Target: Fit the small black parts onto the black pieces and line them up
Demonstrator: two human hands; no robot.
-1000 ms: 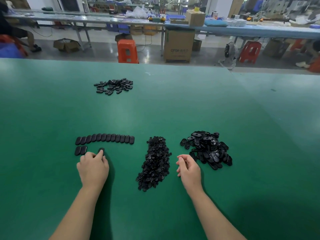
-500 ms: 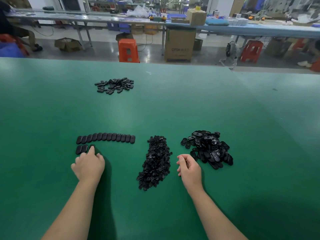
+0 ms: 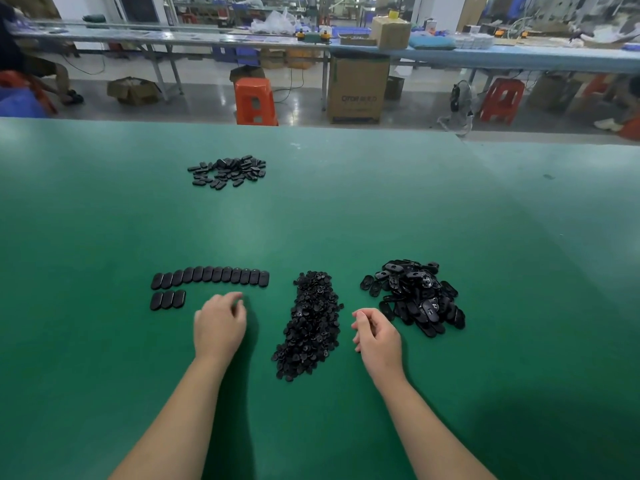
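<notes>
A long row of black oval pieces (image 3: 210, 277) lies side by side on the green table (image 3: 346, 209). Below its left end sits a short second row of three pieces (image 3: 167, 300). My left hand (image 3: 219, 325) hovers right of that short row, fingers loosely curled, nothing visible in it. A long heap of small black parts (image 3: 310, 323) lies in the middle. To its right is a pile of black oval pieces (image 3: 417, 297). Between these two piles rests my right hand (image 3: 375, 336), fingers curled, with nothing seen in it.
A further loose cluster of black oval pieces (image 3: 230, 170) lies far back on the table. Beyond the table's far edge are an orange stool (image 3: 255, 101), a cardboard box (image 3: 358, 88), a red stool (image 3: 502, 98) and a long workbench (image 3: 485, 55).
My left hand set a third piece into the short second row, let go, and moved right, away from it. My right hand has stayed where it was.
</notes>
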